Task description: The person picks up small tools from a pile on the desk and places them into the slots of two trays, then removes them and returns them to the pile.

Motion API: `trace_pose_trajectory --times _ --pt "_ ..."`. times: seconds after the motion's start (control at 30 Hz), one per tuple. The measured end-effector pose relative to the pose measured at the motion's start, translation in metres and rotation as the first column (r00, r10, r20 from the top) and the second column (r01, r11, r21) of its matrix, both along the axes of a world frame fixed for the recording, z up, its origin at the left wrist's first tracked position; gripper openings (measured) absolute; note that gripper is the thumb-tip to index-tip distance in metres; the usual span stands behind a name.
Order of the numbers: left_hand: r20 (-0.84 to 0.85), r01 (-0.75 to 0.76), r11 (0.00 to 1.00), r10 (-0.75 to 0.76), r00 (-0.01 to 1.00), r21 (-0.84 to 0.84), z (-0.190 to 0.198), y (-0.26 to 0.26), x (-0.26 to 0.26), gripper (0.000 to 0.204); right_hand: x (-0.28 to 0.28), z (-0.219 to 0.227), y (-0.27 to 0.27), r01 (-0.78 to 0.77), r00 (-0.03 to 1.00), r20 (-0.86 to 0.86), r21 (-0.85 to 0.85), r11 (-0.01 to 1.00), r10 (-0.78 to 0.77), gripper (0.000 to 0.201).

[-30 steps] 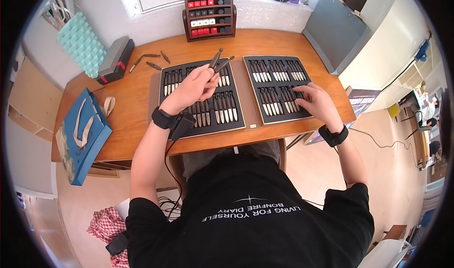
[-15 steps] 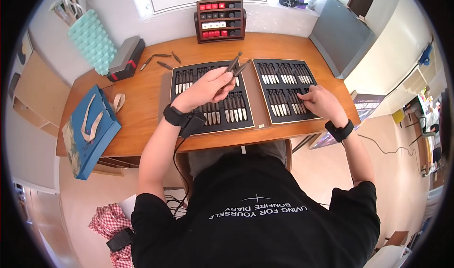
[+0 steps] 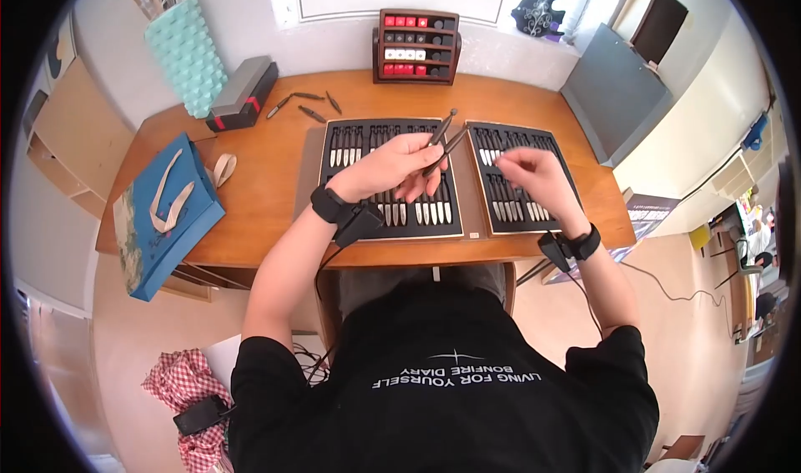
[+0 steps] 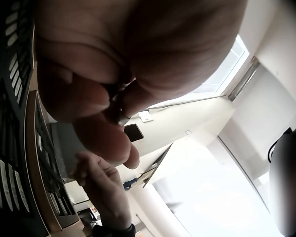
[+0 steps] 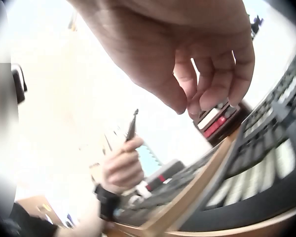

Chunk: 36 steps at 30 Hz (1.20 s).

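Two dark pens (image 3: 458, 139) stand out of the left hand (image 3: 400, 170), just to the left of the right hand's (image 3: 541, 181) fingertips.
Gripped above the left tray's (image 3: 400, 236) right edge, they slant up toward the table's (image 3: 501, 98) far edge, tips splayed; passing one across likely turns on that slant. The right hand, palm down over the right tray's (image 3: 485, 175) left side, bends its wrist inward, thumb and fingertips nearly meeting, no pen visible between them.
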<state>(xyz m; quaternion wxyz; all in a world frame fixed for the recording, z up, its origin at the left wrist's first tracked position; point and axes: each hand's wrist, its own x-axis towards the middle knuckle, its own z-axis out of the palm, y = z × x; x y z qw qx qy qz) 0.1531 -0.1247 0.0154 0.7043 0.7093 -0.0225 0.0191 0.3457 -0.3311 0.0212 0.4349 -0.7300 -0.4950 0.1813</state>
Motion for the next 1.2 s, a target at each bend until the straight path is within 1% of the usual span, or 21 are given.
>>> trace_pose_trajectory --times 0.03,0.1,0.13,0.17,0.23,0.27,0.4,0.43,0.5,0.53,0.63,0.67,0.7,0.77,0.8,0.87,0.9,0.97,1.0,1.13,1.2 --pt "0.0 -0.019 0.999 0.019 1.0 0.031 0.0 0.0 0.0 0.028 -0.01 0.002 0.01 -0.032 0.983 -0.177 0.038 0.999 0.038 0.022" --pt "-0.011 0.008 0.999 -0.008 1.0 0.041 -0.001 0.001 0.0 0.029 -0.03 0.001 0.027 -0.078 0.919 -0.369 0.17 0.982 0.137 0.024" --pt "-0.017 0.012 0.999 -0.011 1.0 0.045 0.0 0.001 0.0 0.029 -0.036 0.002 0.033 -0.102 0.892 -0.414 0.203 0.974 0.18 0.021" --pt "-0.028 0.018 0.998 -0.017 0.999 0.052 0.0 0.0 -0.001 0.029 -0.041 0.001 0.039 -0.099 0.891 -0.417 0.206 0.973 0.179 0.021" --pt "-0.041 0.028 0.998 -0.025 0.999 0.06 0.0 0.0 -0.001 0.03 -0.049 -0.002 0.046 -0.112 0.754 -0.581 0.345 0.932 0.306 0.017" --pt "-0.04 0.03 0.996 -0.026 0.999 0.079 0.0 0.001 -0.001 0.03 -0.052 0.0 0.047 -0.103 0.724 -0.611 0.365 0.925 0.321 0.013" --pt "-0.036 0.021 0.997 -0.019 0.999 0.076 -0.003 0.001 -0.001 0.031 -0.041 -0.002 0.04 -0.049 0.701 -0.642 0.389 0.92 0.309 0.011" --pt "-0.032 0.025 0.997 -0.023 0.999 0.073 -0.003 0.002 0.0 0.031 -0.034 0.0 0.035 -0.047 0.705 -0.641 0.386 0.921 0.305 0.011" --pt "-0.026 0.005 0.997 -0.003 1.0 0.08 -0.002 0.004 -0.001 0.032 -0.021 0.007 0.021 -0.02 0.819 -0.546 0.277 0.961 0.175 0.012" --pt "-0.023 0.004 0.998 -0.002 1.0 0.066 -0.002 0.004 -0.001 0.031 -0.013 0.012 0.013 -0.014 0.847 -0.518 0.203 0.979 0.119 0.014" --pt "-0.029 0.01 0.997 -0.008 1.0 0.074 -0.004 0.005 0.0 0.031 0.023 0.013 -0.011 0.016 0.964 -0.265 0.091 0.996 0.008 0.014" --pt "-0.031 -0.015 0.998 0.017 0.999 0.06 -0.002 0.001 0.0 0.03 0.04 0.011 -0.02 0.03 0.987 -0.156 0.017 0.999 -0.027 0.015" --pt "-0.037 -0.025 0.996 0.028 0.999 0.08 0.0 -0.001 0.0 0.03 0.056 0.012 -0.03 0.076 0.992 -0.094 -0.117 0.99 -0.087 0.013" --pt "-0.033 -0.015 0.997 0.017 0.999 0.074 -0.002 0.0 0.001 0.03 0.067 0.017 -0.041 0.198 0.979 0.022 -0.302 0.932 -0.201 0.015" --pt "-0.033 -0.013 0.997 0.015 0.999 0.073 -0.002 0.001 0.001 0.03 0.072 0.014 -0.045 0.2 0.979 0.022 -0.303 0.932 -0.203 0.015" --pt "-0.027 -0.018 0.996 0.021 0.999 0.087 -0.002 0.001 0.0 0.03 0.079 -0.001 -0.05 0.178 0.981 -0.002 -0.399 0.9 -0.195 0.015" --pt "-0.029 -0.016 0.996 0.018 0.999 0.088 -0.002 0.001 0.0 0.03 0.08 -0.009 -0.052 0.18 0.98 -0.004 -0.399 0.899 -0.198 0.015" --pt "-0.033 -0.021 0.996 0.023 0.999 0.083 -0.002 0.0 0.0 0.03 0.073 -0.018 -0.053 0.21 0.978 0.077 -0.326 0.922 -0.196 0.015" --pt "-0.035 -0.019 0.996 0.022 0.999 0.083 -0.003 0.0 0.0 0.03 0.071 -0.018 -0.054 0.232 0.972 0.114 -0.328 0.916 -0.206 0.016" --pt "-0.034 -0.015 0.997 0.017 0.999 0.08 -0.004 0.001 0.001 0.03 0.069 -0.019 -0.052 0.273 0.962 0.085 -0.332 0.903 -0.26 0.015" --pt "-0.039 -0.015 0.997 0.018 0.999 0.081 -0.004 0.001 0.002 0.03 0.069 -0.02 -0.049 0.294 0.954 0.036 -0.313 0.903 -0.298 0.016"
